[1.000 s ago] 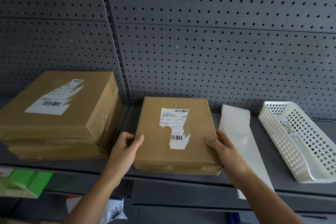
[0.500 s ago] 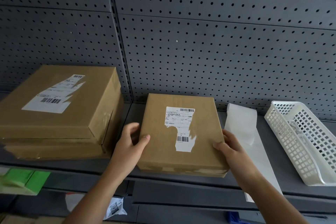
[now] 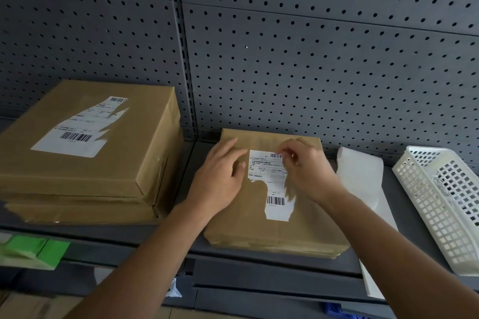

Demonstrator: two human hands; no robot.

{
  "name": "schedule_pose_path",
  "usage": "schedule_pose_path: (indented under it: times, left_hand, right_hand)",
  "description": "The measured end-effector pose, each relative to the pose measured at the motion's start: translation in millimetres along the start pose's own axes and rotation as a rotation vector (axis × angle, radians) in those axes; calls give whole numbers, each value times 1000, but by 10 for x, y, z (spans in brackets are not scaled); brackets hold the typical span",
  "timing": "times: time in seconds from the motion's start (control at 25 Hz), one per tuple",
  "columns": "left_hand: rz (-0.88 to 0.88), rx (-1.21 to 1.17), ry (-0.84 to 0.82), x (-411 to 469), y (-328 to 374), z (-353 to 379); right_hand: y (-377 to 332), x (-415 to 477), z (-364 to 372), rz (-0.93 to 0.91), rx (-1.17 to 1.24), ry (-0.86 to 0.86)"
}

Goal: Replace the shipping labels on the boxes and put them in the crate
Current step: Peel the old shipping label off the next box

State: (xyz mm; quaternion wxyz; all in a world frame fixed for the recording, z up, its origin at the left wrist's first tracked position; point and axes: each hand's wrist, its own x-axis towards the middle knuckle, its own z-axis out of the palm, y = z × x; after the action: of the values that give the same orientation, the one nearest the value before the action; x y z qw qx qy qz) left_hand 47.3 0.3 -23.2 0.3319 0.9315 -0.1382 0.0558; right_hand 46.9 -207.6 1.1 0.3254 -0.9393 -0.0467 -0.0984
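My left hand [image 3: 220, 179] lies flat, fingers straight, on the flat brown cardboard box [image 3: 241, 223], left of the white plastic lattice basket [image 3: 425, 204], pinning it while my right hand [image 3: 308, 171] pinches the torn white shipping label [image 3: 267, 171] by its far corner, I judge to peel it

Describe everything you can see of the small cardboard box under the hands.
The small cardboard box is flat, brown and closed, and lies level on the grey shelf. On its top sits a white torn label with printed barcodes; its lower left part is ripped away. The left hand presses flat on the lid beside the label. The right hand appears to pinch the label's upper right corner.
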Motion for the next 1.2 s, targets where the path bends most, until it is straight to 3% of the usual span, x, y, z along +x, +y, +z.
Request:
schedule_pose_path:
  times: [0.16, 0.6, 0.8, 0.92, 1.08, 1.2]
  left_hand:
    - [-6, -7, 23, 6, -38, 85]
    - [-30, 18, -1, 12, -59, 86]
    - [-29, 30, -8, 14, -48, 88]
    - [-26, 22, -6, 18, -49, 79]
    - [-37, 14, -1, 10, -54, 85]
    - [-34, 12, -2, 20, -60, 92]
  right_hand:
    - [-88, 243, 190, -62, -147, -136]
    - [-141, 441, 288, -52, -296, -208]
    - [-140, 431, 283, -17, -287, -235]
    - [-141, 410, 227, 13, -158, -221]
    - [-140, 352, 251, -79, -210, -205]
    - [-68, 372, 226, -29, -81, -161]
